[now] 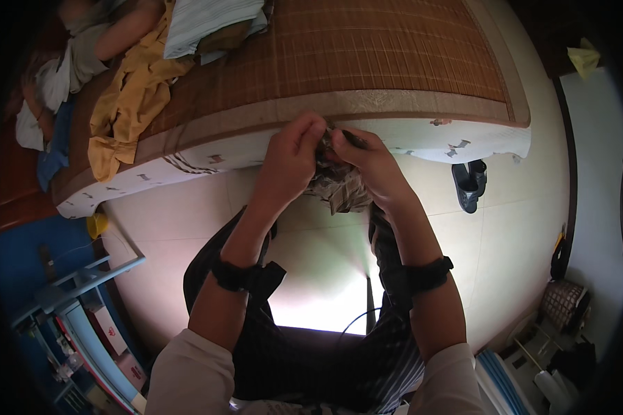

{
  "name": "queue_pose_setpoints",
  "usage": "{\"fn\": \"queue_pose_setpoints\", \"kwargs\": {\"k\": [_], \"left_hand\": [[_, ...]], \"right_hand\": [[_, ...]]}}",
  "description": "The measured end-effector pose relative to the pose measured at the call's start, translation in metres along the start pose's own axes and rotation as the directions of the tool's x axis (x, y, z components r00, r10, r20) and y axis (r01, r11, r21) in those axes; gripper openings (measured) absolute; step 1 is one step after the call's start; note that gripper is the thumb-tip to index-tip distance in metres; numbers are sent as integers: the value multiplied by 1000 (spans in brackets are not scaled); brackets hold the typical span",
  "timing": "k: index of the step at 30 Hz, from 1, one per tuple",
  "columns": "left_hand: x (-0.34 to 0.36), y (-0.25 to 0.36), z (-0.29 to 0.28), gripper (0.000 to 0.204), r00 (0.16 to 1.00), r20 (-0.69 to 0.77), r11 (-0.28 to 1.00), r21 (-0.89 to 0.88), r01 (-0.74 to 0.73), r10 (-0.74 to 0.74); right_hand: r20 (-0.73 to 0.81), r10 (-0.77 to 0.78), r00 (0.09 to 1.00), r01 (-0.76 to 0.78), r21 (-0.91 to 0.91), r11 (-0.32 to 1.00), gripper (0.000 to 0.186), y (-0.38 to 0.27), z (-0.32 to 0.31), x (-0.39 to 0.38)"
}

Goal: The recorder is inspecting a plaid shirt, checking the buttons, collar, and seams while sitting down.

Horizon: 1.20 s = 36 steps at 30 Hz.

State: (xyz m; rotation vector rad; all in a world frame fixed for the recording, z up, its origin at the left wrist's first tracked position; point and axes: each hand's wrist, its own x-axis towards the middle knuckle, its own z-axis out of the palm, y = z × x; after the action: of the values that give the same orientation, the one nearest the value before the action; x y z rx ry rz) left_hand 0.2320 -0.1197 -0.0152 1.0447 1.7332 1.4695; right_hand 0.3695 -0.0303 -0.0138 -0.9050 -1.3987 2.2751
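Note:
Just past the near edge of the bed, my left hand [292, 158] and my right hand [368, 160] are raised close together, fingers pinched. Between them is a bunched brown-and-grey patterned cloth [342, 188], gripped at its top edge and hanging down in folds. Its full shape is hidden by the folds and my fingers, so I cannot tell which garment it is. On the bed to the left lies a mustard-yellow garment [140, 93], partly draped over the edge. Behind it sits a stack of folded light clothes [211, 29].
A woven mat [374, 59] covers the bed in front of me. Another person's leg [128, 28] rests at the far left. Dark slippers [466, 185] lie on the tiled floor at right. A blue shelf [83, 294] stands at left; a checked bag [563, 304] is at right.

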Motion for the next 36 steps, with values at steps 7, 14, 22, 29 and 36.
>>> {"fn": "queue_pose_setpoints", "kwargs": {"k": [7, 14, 22, 29, 36], "left_hand": [[-5, 11, 10, 12, 980, -43, 973, 135, -185, 192], [4, 4, -5, 16, 998, 4, 992, 111, -57, 56], [5, -1, -4, 21, 999, -48, 997, 78, -10, 14], [4, -3, -4, 22, 999, 20, 1000, -12, 29, -28], [1, 3, -7, 23, 987, 118, 992, 79, 98, -107]], "right_hand": [[236, 127, 963, -210, 370, 905, 32, 0, -16, -3], [86, -17, 996, 20, -33, 999, 36, -4, -2, 2], [-220, -394, 892, 273, -433, 859, 28, 0, 5, 4], [-205, -320, 925, 221, -392, 893, 23, 5, -5, 5], [-77, -87, 993, 79, -98, 992, 19, -8, -10, 1]]}}
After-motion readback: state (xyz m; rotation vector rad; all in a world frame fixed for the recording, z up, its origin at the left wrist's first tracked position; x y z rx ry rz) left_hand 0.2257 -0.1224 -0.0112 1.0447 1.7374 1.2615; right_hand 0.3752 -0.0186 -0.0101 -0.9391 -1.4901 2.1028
